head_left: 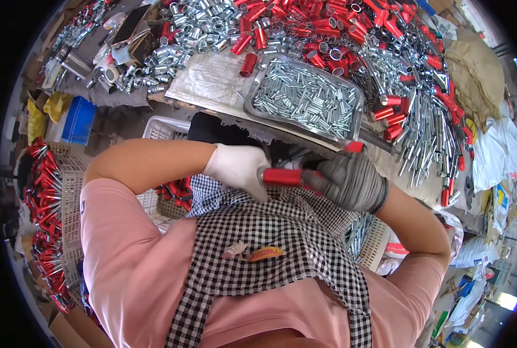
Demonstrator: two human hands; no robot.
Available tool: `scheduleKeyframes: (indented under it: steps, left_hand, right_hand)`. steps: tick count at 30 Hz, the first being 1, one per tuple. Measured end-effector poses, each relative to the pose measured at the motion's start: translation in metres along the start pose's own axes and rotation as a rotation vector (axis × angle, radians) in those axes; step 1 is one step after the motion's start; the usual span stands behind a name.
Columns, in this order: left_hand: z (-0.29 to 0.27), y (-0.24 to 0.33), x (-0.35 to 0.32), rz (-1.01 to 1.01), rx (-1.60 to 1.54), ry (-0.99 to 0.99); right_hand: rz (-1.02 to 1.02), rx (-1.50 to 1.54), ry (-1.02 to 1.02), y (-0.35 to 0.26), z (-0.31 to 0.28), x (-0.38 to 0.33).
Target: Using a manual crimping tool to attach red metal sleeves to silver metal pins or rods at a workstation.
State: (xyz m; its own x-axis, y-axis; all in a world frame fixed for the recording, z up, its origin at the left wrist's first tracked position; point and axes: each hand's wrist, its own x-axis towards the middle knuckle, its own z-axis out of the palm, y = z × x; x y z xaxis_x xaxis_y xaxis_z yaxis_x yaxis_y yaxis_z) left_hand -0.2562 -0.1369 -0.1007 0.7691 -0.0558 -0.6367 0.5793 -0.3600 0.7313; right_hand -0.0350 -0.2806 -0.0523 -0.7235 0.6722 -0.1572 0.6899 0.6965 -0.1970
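Observation:
A red metal cylinder (283,177) with a silvery rim at its left end lies level in front of my apron. My right hand (352,181), in a grey striped glove, is closed around its right part; motion smears the fingertips. A short red piece (354,147) shows just above this glove, and whether it joins the cylinder I cannot tell. My left hand (238,167), in a white glove, is curled against the cylinder's left end, its thumb side pointing down. Its far fingers are hidden, so anything inside them does not show.
A clear tray (251,104) of short silver pins stands at the bench's front edge. Behind it lie heaped red tubes (248,65) and silver rings (203,29). Long metal rods (423,142) spread at right. White baskets (73,203) with red-handled parts stand left, near a blue bin (78,120).

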Motion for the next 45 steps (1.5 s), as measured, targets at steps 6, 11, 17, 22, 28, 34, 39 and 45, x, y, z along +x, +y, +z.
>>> scheduleKeyframes:
  steps: [6, 11, 17, 22, 28, 34, 39, 45]
  left_hand:
    - [-0.027, 0.008, -0.009, 0.149, 0.848, 0.792]
    - [-0.044, 0.007, -0.016, 0.265, 1.041, 0.963]
    - [-0.07, 0.008, -0.028, 0.488, 1.32, 1.023]
    - [-0.067, -0.005, -0.023, 0.562, 1.118, 1.147]
    - [-0.05, 0.025, -0.024, 0.162, 0.717, 0.493]
    - [-0.047, 0.03, -0.025, 0.151, 0.656, 0.522]
    - [-0.047, 0.033, -0.028, 0.084, 0.736, 0.585]
    - [-0.043, 0.024, -0.023, 0.08, 0.7, 0.374]
  right_hand:
    - [0.554, 0.813, 0.405, 0.005, 0.025, 0.011]
    - [0.547, 1.911, 0.628, 0.001, 0.053, 0.027]
    - [0.248, 2.455, 0.631, -0.004, 0.065, 0.04]
    - [0.654, 1.173, 0.705, -0.002, 0.024, 0.024]
    - [0.222, -0.216, 0.618, 0.018, 0.01, -0.001]
    - [0.226, -0.15, 0.569, 0.005, -0.004, 0.002]
    - [0.297, 0.041, 0.714, 0.009, 0.026, 0.004]
    - [0.095, -0.184, 0.593, 0.006, 0.018, 0.008]
